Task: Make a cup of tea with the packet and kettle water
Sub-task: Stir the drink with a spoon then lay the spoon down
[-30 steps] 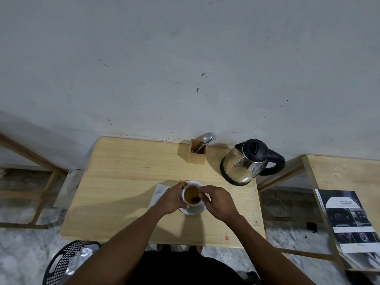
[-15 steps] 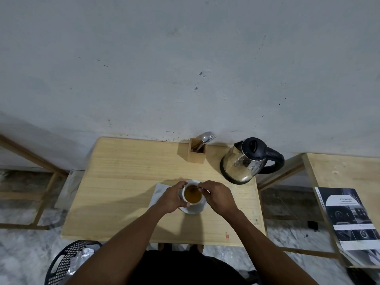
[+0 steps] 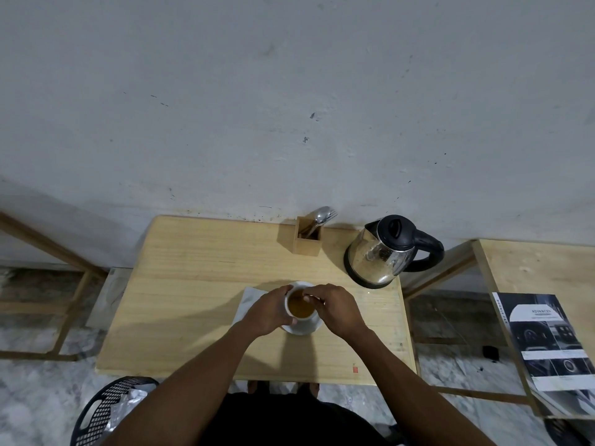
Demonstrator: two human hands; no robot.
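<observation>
Left hand: the left hand [image 3: 269, 312] wraps around the near-left side of the cup [image 3: 301, 306], fingers curled against its wall, steadying it.
Right hand: the right hand [image 3: 335, 309] sits just right of the cup, fingertips pressed together over the rim, pinching something thin; it is too small to tell whether that is a tea-bag string or a spoon handle.
Cup: between the two hands, upright on a white saucer [image 3: 302, 328], filled with amber-brown liquid.
Napkin: a white napkin [image 3: 249, 299] lies under and beyond the left hand, touching the saucer.
Kettle: the kettle [image 3: 383, 252] stands beyond the right hand, well apart from it, lid closed, near the table's [image 3: 193, 284] far right corner.
Spoon holder: a wooden box [image 3: 307, 239] with cutlery sits beyond both hands, by the wall.
Done, by the look of it: water is poured and the kettle set back; the liquid has taken colour.
Left, as a judgement: finish steeping or stirring, take out whatever is in the cup, let go.
</observation>
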